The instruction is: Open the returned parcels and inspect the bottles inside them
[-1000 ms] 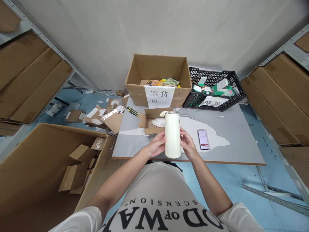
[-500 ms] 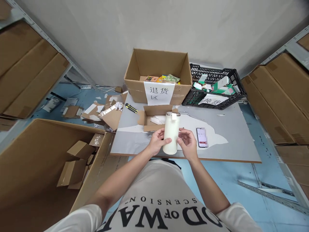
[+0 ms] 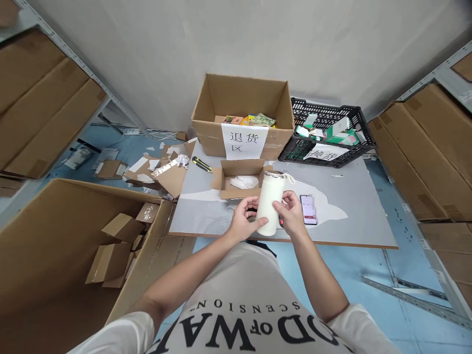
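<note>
Grey counter (image 3: 368,206) mid-frame: both hands, left hand (image 3: 244,222) and right hand (image 3: 293,216), grip closed round a tilted cream cylindrical bottle (image 3: 271,202). Probably best supporting its base while turning.

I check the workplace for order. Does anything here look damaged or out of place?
Yes. The grey table top has a large white patch where its surface layer looks peeled. Torn cardboard scraps litter the floor left of it. The white bottle, held in both hands, looks intact.

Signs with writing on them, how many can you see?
2: one sign on the big cardboard box, one sign on the black crate.
</note>
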`<state>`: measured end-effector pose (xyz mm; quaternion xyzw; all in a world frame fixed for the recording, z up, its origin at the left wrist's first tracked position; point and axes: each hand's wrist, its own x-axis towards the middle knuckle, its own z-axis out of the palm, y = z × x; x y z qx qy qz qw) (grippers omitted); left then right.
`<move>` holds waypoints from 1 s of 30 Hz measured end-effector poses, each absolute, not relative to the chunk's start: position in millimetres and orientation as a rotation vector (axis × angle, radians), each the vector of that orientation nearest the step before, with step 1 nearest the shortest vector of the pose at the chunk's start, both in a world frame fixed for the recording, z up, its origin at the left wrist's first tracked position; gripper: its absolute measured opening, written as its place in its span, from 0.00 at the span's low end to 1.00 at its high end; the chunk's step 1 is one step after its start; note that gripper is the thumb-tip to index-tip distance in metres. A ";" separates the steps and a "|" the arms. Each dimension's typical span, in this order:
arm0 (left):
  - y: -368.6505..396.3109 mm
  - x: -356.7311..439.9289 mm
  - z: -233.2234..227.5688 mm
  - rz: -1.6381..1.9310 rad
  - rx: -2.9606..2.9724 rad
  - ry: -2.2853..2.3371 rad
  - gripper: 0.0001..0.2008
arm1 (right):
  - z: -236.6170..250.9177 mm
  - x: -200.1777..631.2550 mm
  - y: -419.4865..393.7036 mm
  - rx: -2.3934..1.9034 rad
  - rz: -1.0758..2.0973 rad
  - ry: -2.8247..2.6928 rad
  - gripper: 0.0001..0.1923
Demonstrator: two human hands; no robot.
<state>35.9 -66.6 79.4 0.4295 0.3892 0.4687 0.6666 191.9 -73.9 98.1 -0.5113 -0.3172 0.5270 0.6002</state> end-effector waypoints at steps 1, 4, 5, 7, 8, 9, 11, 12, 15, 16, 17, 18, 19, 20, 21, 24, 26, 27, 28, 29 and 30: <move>-67.3 32.3 78.4 1.016 0.890 0.814 0.31 | 97.1 193.9 -74.0 -1.127 1.273 -0.691 0.18; -70.6 23.0 73.5 0.744 0.607 0.613 0.27 | 95.3 193.7 -76.0 -0.984 1.369 -0.582 0.19; -72.5 20.7 71.8 0.642 0.537 0.539 0.28 | 95.2 191.6 -77.0 -0.948 1.376 -0.561 0.20; -76.7 17.4 69.3 0.515 0.455 0.410 0.30 | 95.0 186.1 -78.8 -0.902 1.380 -0.546 0.23; -78.7 16.2 68.7 0.499 0.436 0.371 0.31 | 94.7 183.4 -79.4 -0.892 1.386 -0.549 0.24; -80.4 15.4 68.4 0.504 0.427 0.356 0.32 | 94.1 181.2 -79.7 -0.889 1.393 -0.560 0.25; -82.3 14.4 68.3 0.545 0.428 0.388 0.33 | 92.3 179.7 -79.5 -0.918 1.394 -0.610 0.25; -82.5 14.2 68.2 0.575 0.434 0.425 0.33 | 91.7 180.6 -79.2 -0.955 1.380 -0.657 0.24; -80.4 13.3 66.8 0.703 0.472 0.563 0.33 | 97.2 189.8 -78.4 -1.149 1.168 -0.835 0.21; -79.2 12.8 66.0 0.749 0.500 0.607 0.32 | 103.1 194.4 -78.1 -1.231 1.031 -0.890 0.20; -77.9 12.2 65.2 0.793 0.539 0.646 0.31 | 111.6 199.3 -77.5 -1.311 0.878 -0.948 0.20; -76.6 11.5 64.2 0.833 0.589 0.680 0.30 | 122.5 204.3 -76.4 -1.385 0.726 -1.015 0.20; -75.4 10.8 63.3 0.867 0.647 0.711 0.30 | 135.5 208.9 -74.3 -1.453 0.600 -1.104 0.21; -74.4 10.3 62.2 0.895 0.707 0.739 0.30 | 149.7 213.0 -71.2 -1.510 0.522 -1.230 0.23; -73.6 10.0 61.1 0.919 0.765 0.767 0.31 | 164.4 216.3 -66.9 -1.557 0.490 -1.375 0.25; -73.0 11.6 56.0 0.982 0.912 0.831 0.31 | 201.3 221.2 -47.2 -1.688 0.586 -1.723 0.24; -73.5 14.6 51.5 1.026 0.980 0.847 0.32 | 214.7 220.8 -31.6 -1.761 0.700 -1.851 0.22; -73.6 16.4 49.2 1.046 1.007 0.849 0.32 | 218.2 220.0 -24.1 -1.789 0.743 -1.890 0.22; -73.5 18.2 47.2 1.061 1.030 0.852 0.32 | 220.1 218.9 -17.3 -1.811 0.773 -1.918 0.22; -73.0 20.0 45.7 1.074 1.051 0.859 0.32 | 221.1 217.6 -11.6 -1.826 0.788 -1.938 0.22; -72.1 21.5 44.6 1.084 1.073 0.871 0.33 | 221.8 216.1 -6.9 -1.838 0.786 -1.949 0.22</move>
